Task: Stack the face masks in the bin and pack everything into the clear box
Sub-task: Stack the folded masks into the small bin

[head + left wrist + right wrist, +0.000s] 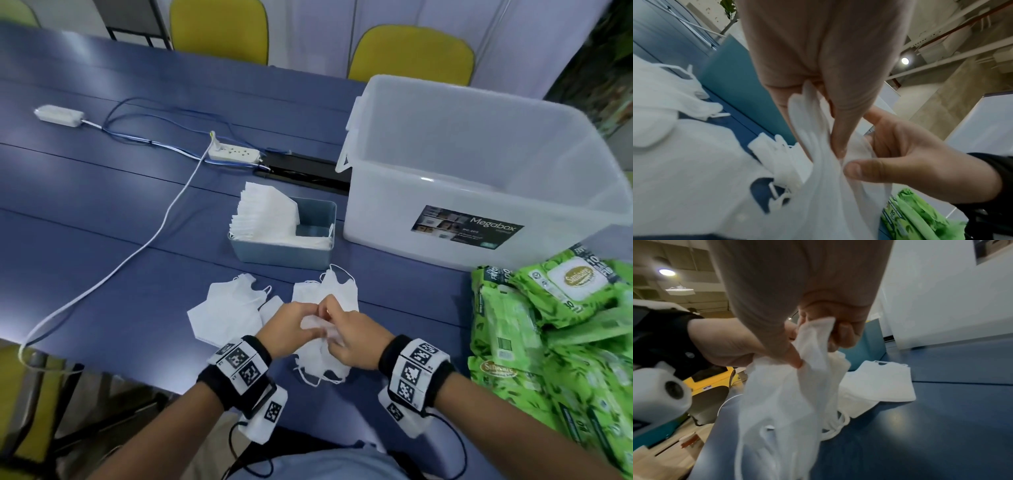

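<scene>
Both hands meet over the near table edge and pinch one white face mask (317, 346) (818, 162) (789, 394) that hangs between them. My left hand (291, 323) grips its top edge; my right hand (346, 334) pinches the same edge beside it. More loose masks (227, 310) lie on the blue table to the left, and another mask (329, 287) lies just beyond the hands. A small blue-grey bin (284, 253) holds a stack of masks (265, 214) leaning at its left side. The clear box (479, 178) stands empty at the right.
Green wet-wipe packs (555, 329) are piled at the right near edge. A power strip (234, 152) with white and blue cables crosses the table's left half. A black cable slot (305, 173) lies behind the bin. Yellow chairs (411, 54) stand beyond the table.
</scene>
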{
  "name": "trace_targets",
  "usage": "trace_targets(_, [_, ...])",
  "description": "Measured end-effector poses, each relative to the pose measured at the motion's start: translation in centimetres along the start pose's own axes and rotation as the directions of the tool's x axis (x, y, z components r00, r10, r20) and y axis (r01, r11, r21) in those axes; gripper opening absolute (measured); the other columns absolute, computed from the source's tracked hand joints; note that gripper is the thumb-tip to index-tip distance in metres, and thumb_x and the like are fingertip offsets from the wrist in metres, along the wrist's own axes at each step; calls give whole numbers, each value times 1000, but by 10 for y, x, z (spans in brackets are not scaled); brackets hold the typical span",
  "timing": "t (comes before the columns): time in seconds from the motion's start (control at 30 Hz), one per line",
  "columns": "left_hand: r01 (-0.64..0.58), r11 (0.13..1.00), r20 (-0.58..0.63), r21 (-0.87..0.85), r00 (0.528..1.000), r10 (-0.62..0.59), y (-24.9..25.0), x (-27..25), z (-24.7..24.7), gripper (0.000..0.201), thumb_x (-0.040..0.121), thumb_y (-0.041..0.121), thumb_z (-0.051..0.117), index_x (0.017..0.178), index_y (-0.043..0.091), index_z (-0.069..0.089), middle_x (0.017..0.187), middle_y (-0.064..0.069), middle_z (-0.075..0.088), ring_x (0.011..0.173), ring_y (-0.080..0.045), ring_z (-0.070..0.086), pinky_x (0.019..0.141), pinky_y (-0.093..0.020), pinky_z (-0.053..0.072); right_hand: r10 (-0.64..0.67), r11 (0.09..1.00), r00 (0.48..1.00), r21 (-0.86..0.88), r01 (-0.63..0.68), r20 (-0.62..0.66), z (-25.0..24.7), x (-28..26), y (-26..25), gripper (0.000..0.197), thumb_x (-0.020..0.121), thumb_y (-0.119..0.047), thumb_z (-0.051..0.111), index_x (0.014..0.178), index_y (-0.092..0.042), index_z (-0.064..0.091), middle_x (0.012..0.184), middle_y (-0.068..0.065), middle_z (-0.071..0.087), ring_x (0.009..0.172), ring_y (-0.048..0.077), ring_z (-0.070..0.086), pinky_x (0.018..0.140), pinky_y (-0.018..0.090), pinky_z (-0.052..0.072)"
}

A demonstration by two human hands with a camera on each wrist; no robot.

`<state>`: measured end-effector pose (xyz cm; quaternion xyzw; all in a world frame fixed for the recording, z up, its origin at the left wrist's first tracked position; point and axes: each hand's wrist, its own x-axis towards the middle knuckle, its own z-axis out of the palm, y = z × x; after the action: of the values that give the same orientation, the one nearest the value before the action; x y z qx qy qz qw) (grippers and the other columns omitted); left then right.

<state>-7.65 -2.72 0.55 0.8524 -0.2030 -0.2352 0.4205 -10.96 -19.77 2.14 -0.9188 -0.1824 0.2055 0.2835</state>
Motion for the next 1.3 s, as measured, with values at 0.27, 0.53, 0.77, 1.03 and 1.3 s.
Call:
trace_targets(0.27, [56,997,-148,-54,987,-64,-31,-18,-25,45,81,-5,61,113,27,55,115,7,60,101,-10,54,91,-6,35,166,981,983,-92,-173,-80,-3,22,30,35,83,-28,61,111,-17,44,106,1,59,98,21,51,83,34,44])
trace_targets(0.53, [206,978,-375,-23,905,-200,-61,-27,-60,37,82,-7,51,93,25,65,102,5,66,86,-15,57,68,1,33,256,917,965,-303,-260,-53,24,48,44,74,78,-47,63,140,-20,32,143,5,33,129,27,35,100,41,39])
trace_targets(0.77, [216,975,-392,-45,894,-216,-65,-26,-69,36,84,-9,50,90,20,71,101,5,65,97,-7,53,75,8,28,225,920,959,-287,-267,-172,21,60,49,35,89,-15,48,124,-10,52,122,11,54,113,31,49,87,35,43])
trace_targets(1.03, [136,991,-369,19,922,-120,-45,-2,-70,25,86,1,58,102,16,70,107,5,63,106,-12,56,86,-8,31,488,835,821,433,-340,-296,-24,36,56,23,86,-21,68,103,-6,64,95,6,67,87,24,60,76,30,45])
trace_targets(1.3, [-251,950,-181,185,942,284,5,24,-52,72,75,28,78,137,24,42,135,17,27,123,11,25,97,6,11,584,619,749,768,-163,-312,-48,1,45,34,89,-26,66,64,-8,50,64,4,48,54,9,42,47,20,32])
